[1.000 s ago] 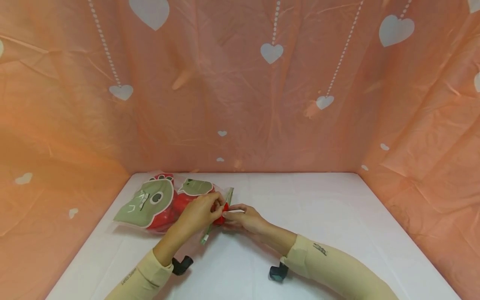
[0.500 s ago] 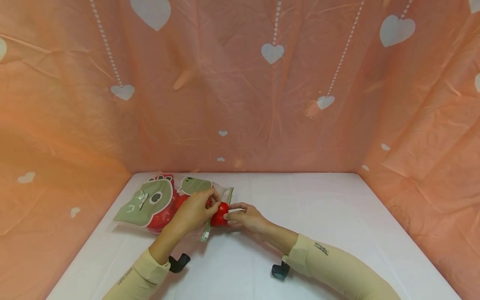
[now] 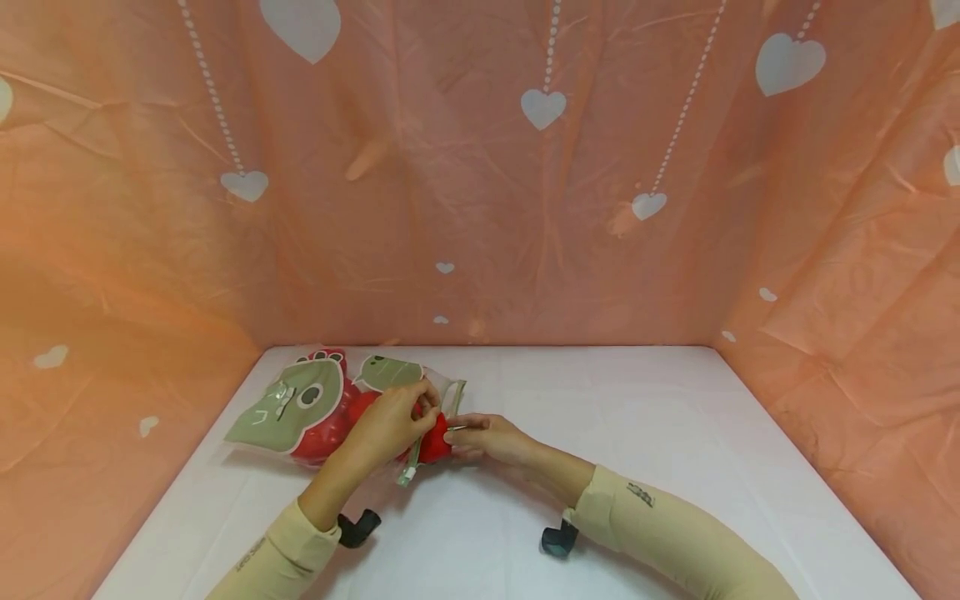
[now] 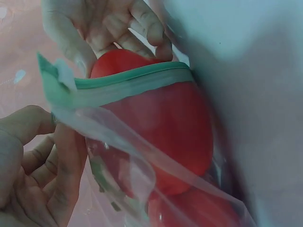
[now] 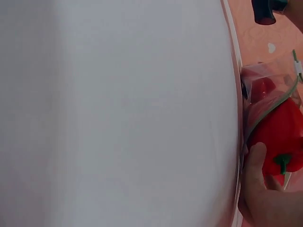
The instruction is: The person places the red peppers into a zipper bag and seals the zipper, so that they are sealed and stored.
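Observation:
A clear zip bag (image 3: pixel 288 417) with green printing lies on the left of the table, with red peppers inside. In the head view, my left hand (image 3: pixel 397 417) pinches the bag near its mouth; in the left wrist view its thumb and finger are at the corner of the green zip strip (image 4: pixel 137 75). My right hand (image 3: pixel 501 439) holds a red bell pepper (image 3: pixel 437 446) at that mouth. Most of this bell pepper (image 4: pixel 161 127) is behind the clear film in the left wrist view, one end sticking out past the strip. Its green stem (image 5: pixel 282 161) faces the right hand.
The white table (image 3: pixel 600 433) extends to the right of the bag and in front of it. Orange curtains (image 3: pixel 480 208) with white hearts stand behind and at both sides. A small black device (image 3: pixel 360 528) hangs by each wrist.
The left hand has shifted slightly left from the bell pepper. The right hand has turned the bell pepper into fuller view, then moved it slightly left and toward me, into the bag's mouth.

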The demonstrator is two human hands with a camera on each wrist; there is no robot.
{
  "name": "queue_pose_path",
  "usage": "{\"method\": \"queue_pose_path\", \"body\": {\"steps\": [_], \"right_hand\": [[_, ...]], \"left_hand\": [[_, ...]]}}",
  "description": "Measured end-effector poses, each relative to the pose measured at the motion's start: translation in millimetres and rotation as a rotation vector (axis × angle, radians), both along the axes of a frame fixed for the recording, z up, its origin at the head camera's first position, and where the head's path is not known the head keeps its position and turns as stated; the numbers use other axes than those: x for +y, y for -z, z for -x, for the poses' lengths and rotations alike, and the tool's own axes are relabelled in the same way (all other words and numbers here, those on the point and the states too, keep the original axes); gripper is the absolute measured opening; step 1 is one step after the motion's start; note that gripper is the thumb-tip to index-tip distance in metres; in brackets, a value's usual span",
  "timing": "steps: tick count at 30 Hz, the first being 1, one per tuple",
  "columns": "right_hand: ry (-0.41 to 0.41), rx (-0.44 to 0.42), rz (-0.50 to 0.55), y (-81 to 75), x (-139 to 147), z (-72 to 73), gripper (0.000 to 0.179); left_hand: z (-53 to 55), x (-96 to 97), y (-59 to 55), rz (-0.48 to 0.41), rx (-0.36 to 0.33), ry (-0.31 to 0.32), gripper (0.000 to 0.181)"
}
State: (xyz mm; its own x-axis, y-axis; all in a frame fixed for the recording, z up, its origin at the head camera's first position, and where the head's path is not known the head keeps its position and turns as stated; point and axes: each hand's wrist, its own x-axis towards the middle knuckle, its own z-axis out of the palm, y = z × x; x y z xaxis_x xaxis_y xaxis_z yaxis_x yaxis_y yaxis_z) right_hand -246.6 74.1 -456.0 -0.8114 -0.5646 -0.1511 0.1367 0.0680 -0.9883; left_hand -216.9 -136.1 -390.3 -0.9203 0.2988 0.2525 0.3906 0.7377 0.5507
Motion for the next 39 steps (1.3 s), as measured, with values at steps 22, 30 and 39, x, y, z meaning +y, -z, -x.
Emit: {"method": "queue_pose_path", "body": {"steps": [22,30,39], "right_hand": [[0.007,-0.101,0.192,7.2,-7.5,-8.3,0.042],[0.018,-0.100,0.197,6.0,-12.8,-11.6,0.039],[0.030,-0.106,0.213,8.3,-22.3,-12.3,0.034]], "left_hand": [[-1.2,1.4,-3.6,0.002,0.035,0.010,0.009],[-0.4,2.4,-4.5,0.006,0.025,-0.002,0.010],[0.3,2.1,-1.6,-0.011,0.043,0.023,0.009]]}}
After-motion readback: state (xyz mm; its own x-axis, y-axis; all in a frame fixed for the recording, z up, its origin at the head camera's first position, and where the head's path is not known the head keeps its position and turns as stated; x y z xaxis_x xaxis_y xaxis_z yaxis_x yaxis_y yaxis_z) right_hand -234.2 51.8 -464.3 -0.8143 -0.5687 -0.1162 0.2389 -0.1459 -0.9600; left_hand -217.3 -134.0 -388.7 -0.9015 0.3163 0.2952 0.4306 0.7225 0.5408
